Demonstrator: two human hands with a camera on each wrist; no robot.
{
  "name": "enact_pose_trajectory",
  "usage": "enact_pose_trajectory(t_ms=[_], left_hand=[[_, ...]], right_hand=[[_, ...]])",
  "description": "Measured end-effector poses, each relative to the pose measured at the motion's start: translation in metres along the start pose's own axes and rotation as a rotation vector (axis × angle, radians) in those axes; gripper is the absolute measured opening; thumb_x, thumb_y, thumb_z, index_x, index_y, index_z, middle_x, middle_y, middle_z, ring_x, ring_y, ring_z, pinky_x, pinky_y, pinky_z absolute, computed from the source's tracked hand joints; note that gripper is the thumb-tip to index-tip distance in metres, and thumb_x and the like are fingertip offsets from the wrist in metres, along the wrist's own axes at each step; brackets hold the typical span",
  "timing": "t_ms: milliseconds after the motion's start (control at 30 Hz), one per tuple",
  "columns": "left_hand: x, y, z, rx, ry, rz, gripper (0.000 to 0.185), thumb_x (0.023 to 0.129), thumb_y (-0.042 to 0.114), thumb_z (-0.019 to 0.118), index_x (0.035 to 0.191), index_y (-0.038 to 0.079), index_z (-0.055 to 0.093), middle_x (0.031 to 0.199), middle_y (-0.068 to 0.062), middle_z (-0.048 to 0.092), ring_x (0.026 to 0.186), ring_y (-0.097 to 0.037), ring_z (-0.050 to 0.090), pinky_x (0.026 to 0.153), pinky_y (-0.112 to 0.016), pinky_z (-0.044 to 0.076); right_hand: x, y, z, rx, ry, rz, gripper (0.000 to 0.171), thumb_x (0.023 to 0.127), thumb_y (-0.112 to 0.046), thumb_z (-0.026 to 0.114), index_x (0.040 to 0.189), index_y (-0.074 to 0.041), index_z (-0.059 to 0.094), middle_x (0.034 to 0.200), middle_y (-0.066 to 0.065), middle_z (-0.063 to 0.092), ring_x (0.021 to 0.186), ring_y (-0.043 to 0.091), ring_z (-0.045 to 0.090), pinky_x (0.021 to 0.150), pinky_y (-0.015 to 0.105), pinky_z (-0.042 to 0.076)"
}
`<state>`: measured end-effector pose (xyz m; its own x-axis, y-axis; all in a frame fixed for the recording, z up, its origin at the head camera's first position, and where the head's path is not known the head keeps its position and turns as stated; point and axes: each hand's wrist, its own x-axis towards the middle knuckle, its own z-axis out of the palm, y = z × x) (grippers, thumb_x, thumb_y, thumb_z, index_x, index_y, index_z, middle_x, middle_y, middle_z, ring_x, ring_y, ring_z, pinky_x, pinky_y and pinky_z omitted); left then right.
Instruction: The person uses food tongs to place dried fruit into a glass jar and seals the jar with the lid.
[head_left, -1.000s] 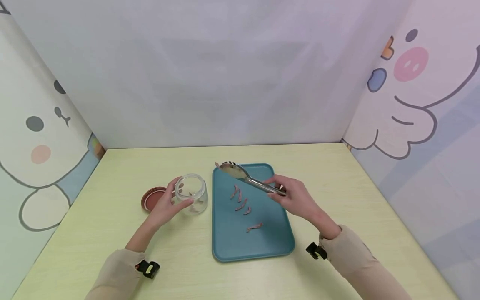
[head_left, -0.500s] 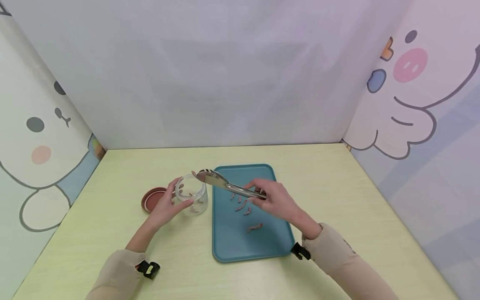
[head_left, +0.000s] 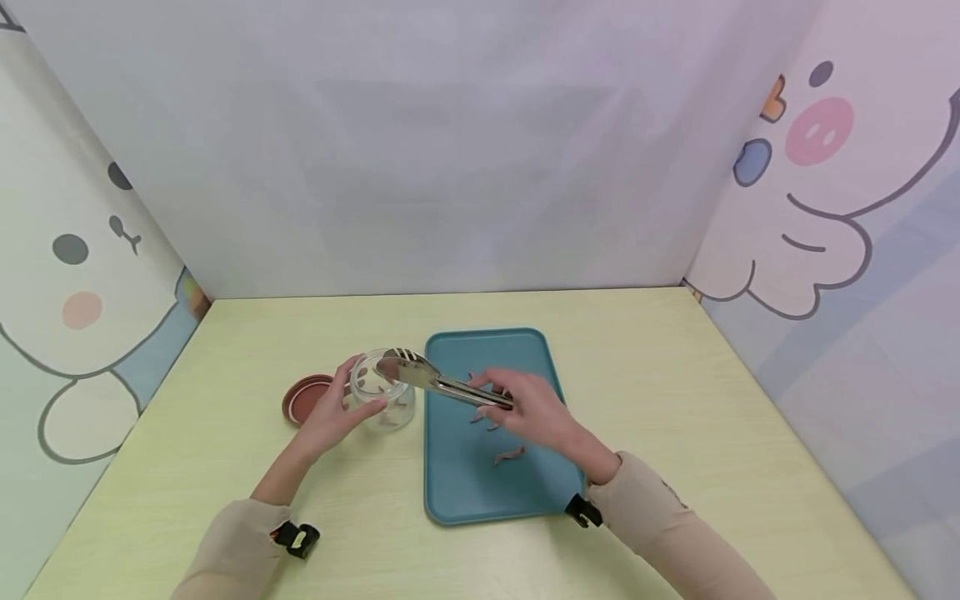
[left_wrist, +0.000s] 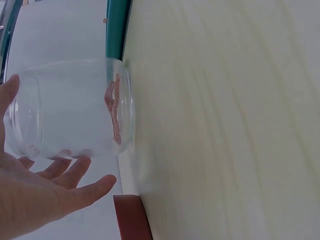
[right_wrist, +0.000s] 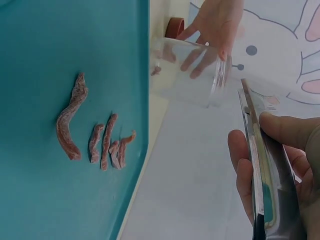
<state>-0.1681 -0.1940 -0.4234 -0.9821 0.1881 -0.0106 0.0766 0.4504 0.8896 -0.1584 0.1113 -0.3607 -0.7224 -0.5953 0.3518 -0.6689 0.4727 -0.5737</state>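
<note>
My left hand (head_left: 330,417) holds a clear glass jar (head_left: 399,410) round its side near the rim, thumb and fingers spread about it. The jar stands upright on the table. Several reddish-brown dried meat strips (left_wrist: 116,120) lie on its bottom in the left wrist view. With my right hand (head_left: 528,408) I grip metal tongs (head_left: 441,383) by the handle, thumb on top. Their head is right over the jar's mouth. Between the tongs' arms, a brownish strip (right_wrist: 245,86) shows at the tip in the right wrist view.
A teal tray (head_left: 480,496) lies right of the jar, with several more dried meat strips (head_left: 510,456) on it, partly hidden by my right hand. A red-brown round lid (head_left: 302,402) sits left of the jar, behind my left hand. Printed cloth walls (head_left: 480,208) enclose the table (head_left: 360,550).
My right hand has carried the tongs leftward and down from above the tray to the jar's mouth. The strip that stuck out of their tip is now hard to see from above. My left hand stays put.
</note>
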Motion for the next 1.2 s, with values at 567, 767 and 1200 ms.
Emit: enact_pose_trajectory(t_ms=[567, 767, 1200], left_hand=[[0.0, 0.001, 0.001, 0.018, 0.016, -0.009, 0.085, 0.078, 0.038, 0.065, 0.14, 0.017, 0.012, 0.138, -0.021, 0.023, 0.121, -0.043, 0.026, 0.09, -0.059, 0.026], [-0.001, 0.002, 0.001, 0.014, 0.019, -0.009, 0.085, 0.077, 0.038, 0.066, 0.14, 0.017, 0.012, 0.138, -0.021, 0.023, 0.121, -0.043, 0.026, 0.091, -0.058, 0.026], [0.0, 0.001, 0.001, 0.017, 0.015, -0.005, 0.085, 0.078, 0.038, 0.065, 0.14, 0.017, 0.011, 0.138, -0.021, 0.022, 0.121, -0.043, 0.025, 0.091, -0.058, 0.026]], right_hand=[[-0.013, 0.013, -0.023, -0.01, 0.074, 0.103, 0.031, 0.079, -0.015, 0.067, 0.109, -0.011, 0.058, 0.074, -0.004, 0.053, 0.049, 0.009, 0.043, 0.042, 0.024, 0.037], [-0.026, 0.024, -0.032, -0.034, 0.09, 0.146, 0.033, 0.079, -0.016, 0.067, 0.11, -0.012, 0.058, 0.072, -0.006, 0.052, 0.051, 0.008, 0.045, 0.043, 0.024, 0.039], [-0.06, 0.053, -0.027, -0.274, 0.097, 0.102, 0.037, 0.071, -0.015, 0.074, 0.105, -0.01, 0.061, 0.08, -0.003, 0.055, 0.056, 0.002, 0.045, 0.046, 0.02, 0.038]])
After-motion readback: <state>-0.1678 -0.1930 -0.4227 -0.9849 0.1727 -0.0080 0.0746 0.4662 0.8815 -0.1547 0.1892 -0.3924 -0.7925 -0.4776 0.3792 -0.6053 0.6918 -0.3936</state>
